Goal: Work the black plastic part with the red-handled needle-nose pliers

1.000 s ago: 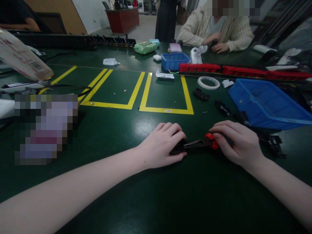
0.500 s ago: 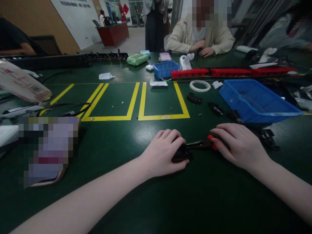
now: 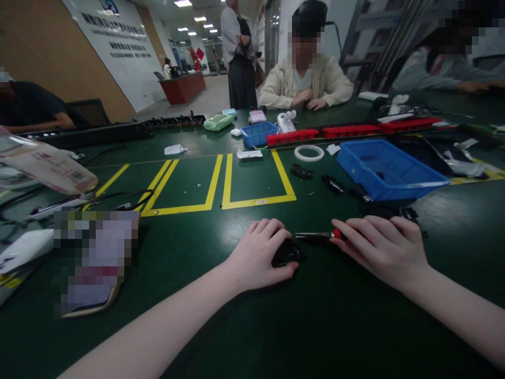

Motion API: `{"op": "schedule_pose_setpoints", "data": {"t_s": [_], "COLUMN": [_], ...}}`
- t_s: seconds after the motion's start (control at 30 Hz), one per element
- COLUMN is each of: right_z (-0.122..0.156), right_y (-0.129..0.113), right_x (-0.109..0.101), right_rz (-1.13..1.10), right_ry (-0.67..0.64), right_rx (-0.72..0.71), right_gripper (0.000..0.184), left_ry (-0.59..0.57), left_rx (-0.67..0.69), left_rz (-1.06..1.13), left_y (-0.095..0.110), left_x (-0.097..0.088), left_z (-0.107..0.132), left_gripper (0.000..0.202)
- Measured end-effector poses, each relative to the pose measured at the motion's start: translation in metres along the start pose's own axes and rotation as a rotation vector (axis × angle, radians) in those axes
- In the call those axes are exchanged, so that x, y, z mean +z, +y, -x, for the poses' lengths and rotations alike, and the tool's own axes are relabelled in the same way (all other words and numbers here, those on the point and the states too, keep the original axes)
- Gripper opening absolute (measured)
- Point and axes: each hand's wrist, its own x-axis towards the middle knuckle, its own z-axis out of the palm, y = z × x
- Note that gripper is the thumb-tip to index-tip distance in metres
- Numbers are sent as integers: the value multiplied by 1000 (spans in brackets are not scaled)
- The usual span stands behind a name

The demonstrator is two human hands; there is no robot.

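Note:
My left hand [image 3: 262,255] is closed around a black plastic part [image 3: 287,253] on the green table, its fingers over the far side and the thumb along the near side. The part's exact kind is partly hidden by the hand. In my right hand [image 3: 382,250] is a pair of needle-nose pliers [image 3: 315,235] with red handles, mostly covered by the fingers. The slim metal jaws point left, just short of the black part and apart from it.
Behind my right hand lie several black parts [image 3: 333,183] beside a blue bin [image 3: 394,171]. A tape roll [image 3: 309,153] and red strips [image 3: 349,131] are farther back. At left is a phone [image 3: 98,263]. A person in a striped shirt [image 3: 307,89] sits opposite.
The pliers have drawn back to the right, their jaws now away from the black part. My left hand still holds the part. The head view has tilted up.

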Motion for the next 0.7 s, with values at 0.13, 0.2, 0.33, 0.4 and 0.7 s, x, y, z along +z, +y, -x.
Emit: {"op": "schedule_pose_setpoints", "data": {"t_s": [0.13,0.2,0.33,0.4,0.7], "right_z": [-2,-2,-2,-1,1], "right_y": [1,0,-5,-5,7], "right_x": [-5,-7,-6,-3,0], "right_rz": [41,11,-75,-136,-580], "right_ry": [22,19,-12,-52,-197], "right_rx": [-25,-31,0,40,286], "right_gripper": [24,23,11,11,91], "left_ry": [8,8,12,13,34], "left_rx": [-14,-17,-24,-23,-22], "left_rz": [9,8,-11,-20,-71], "left_y": [1,2,3,4,7], "left_x": [-1,-1,0,0,-1], "left_z": [0,0,-1,-1,-1], "left_gripper": [36,35,34,33,34]}}
